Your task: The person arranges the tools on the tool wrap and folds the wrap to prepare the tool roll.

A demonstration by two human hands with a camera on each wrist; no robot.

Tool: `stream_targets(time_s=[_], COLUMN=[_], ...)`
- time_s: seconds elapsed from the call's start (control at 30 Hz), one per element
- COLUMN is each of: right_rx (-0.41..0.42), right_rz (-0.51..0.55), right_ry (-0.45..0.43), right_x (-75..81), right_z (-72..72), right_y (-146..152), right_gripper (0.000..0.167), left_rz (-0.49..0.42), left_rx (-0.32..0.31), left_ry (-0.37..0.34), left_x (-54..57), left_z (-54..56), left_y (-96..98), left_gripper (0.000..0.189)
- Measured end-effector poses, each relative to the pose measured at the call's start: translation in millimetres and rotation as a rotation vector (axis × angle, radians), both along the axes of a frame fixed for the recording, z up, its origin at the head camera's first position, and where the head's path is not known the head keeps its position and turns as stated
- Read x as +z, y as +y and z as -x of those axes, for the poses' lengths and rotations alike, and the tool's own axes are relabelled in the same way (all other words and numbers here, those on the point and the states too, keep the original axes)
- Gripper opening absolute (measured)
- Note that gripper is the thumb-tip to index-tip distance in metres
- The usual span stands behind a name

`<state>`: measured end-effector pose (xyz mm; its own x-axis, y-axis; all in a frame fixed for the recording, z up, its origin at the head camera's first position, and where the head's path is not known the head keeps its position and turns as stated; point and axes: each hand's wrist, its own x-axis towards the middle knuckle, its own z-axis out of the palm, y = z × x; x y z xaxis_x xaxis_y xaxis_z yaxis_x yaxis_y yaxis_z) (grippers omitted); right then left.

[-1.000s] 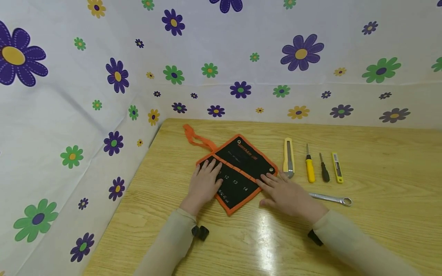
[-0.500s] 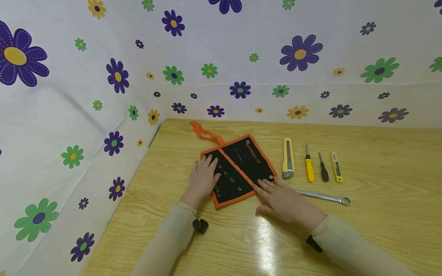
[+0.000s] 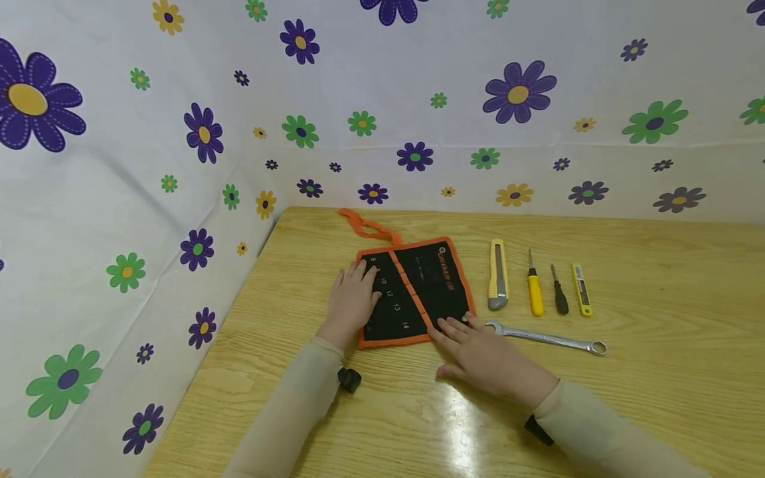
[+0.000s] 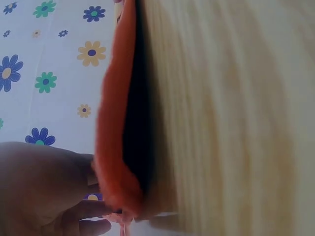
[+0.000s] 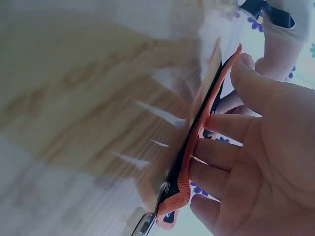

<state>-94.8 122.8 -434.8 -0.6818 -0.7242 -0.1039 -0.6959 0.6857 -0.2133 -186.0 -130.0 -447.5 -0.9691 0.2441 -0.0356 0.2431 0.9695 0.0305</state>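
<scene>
Centrally, in the head view, a black pouch point(image 3: 415, 295) with orange edging lies flat on the wooden table point(image 3: 675, 299), its orange strap point(image 3: 372, 230) trailing from the far edge. The left hand point(image 3: 351, 302) rests on its left side and the right hand point(image 3: 487, 358) on its near right corner; the hands are apart, fingers extended, neither curled round anything. Just beside the right hand lies a wrench point(image 3: 552, 339) (metal, thus probably heavier than the cloth). Beyond it stand out a utility knife point(image 3: 497, 275), two screwdrivers point(image 3: 535, 292) and a yellow case point(image 3: 582, 290). From the left wrist, the orange binding shows close up, the fingers partly hidden behind it. From the right wrist, straight fingers lie over the binding. The fabric appears light, soft and not fragile, probably prone to slide or crease; the bound edges or corners seem the surest hold.
</scene>
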Motion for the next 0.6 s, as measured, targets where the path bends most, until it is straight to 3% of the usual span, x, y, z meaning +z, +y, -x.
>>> stream_targets(time_s=[0.6], right_rx=[0.014], right_rz=[0.039], right_ry=[-0.059], right_x=[-1.3], right_z=[-2.9], right_y=[-9], right_gripper=[0.067], left_rz=[0.039], left_rx=[0.033], left_ry=[-0.029], left_x=[4.5], left_z=[13.2], left_y=[10.2], left_gripper=[0.053])
